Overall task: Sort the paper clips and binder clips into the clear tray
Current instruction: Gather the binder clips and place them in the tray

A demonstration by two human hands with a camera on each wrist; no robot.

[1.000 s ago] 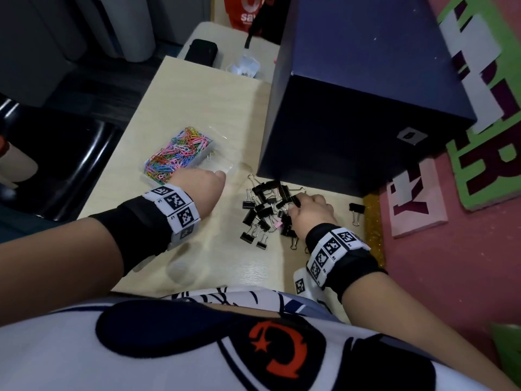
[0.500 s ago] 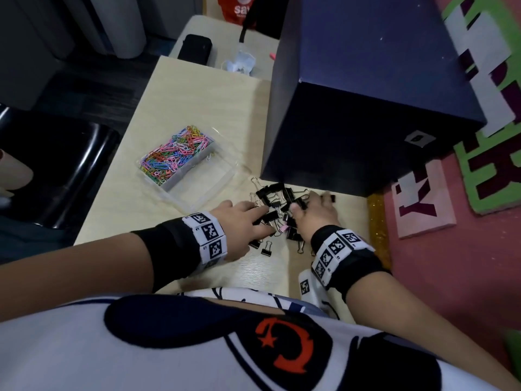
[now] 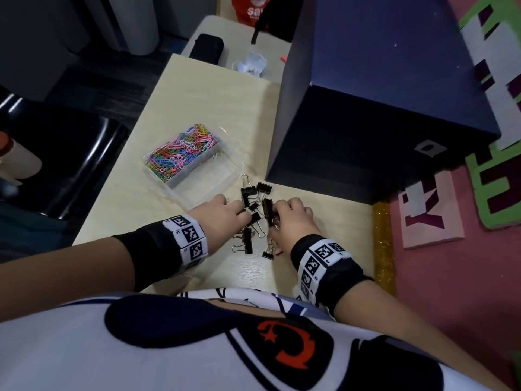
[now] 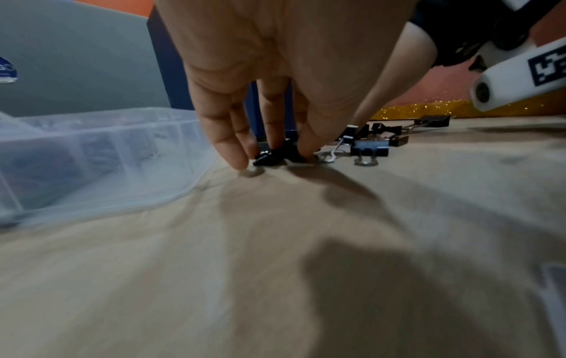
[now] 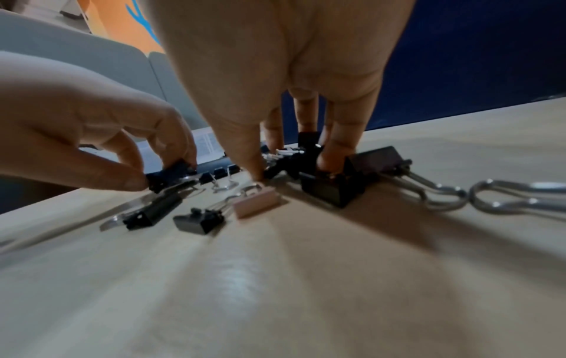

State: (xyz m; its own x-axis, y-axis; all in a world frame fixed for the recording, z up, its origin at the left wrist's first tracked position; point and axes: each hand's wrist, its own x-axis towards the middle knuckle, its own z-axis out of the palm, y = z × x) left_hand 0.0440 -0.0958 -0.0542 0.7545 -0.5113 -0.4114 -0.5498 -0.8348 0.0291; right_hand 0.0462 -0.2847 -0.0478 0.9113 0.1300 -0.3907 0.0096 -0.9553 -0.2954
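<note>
The clear tray [image 3: 225, 176] sits mid-table, with coloured paper clips [image 3: 181, 153] heaped in its far compartment. Several black binder clips [image 3: 255, 204] lie scattered just right of the tray's near corner. My left hand [image 3: 239, 214] reaches into the pile from the left. In the left wrist view its thumb and fingers pinch a small black binder clip [image 4: 274, 155] on the table. My right hand [image 3: 277, 217] comes in from the right, its thumb and fingers curled round black binder clips [image 5: 291, 167]. A pink binder clip [image 5: 257, 202] lies in front of it.
A large dark blue box [image 3: 380, 108] stands right behind the pile. The tray's wall [image 4: 107, 155] is just left of my left hand. A black case [image 3: 207, 49] and crumpled plastic [image 3: 251, 64] lie on the far table. The table's gold-edged right side [image 3: 382, 249] borders a pink floor.
My left hand has left the tray and moved right into the binder clip pile, where it now pinches a clip. My right hand has stayed in the pile.
</note>
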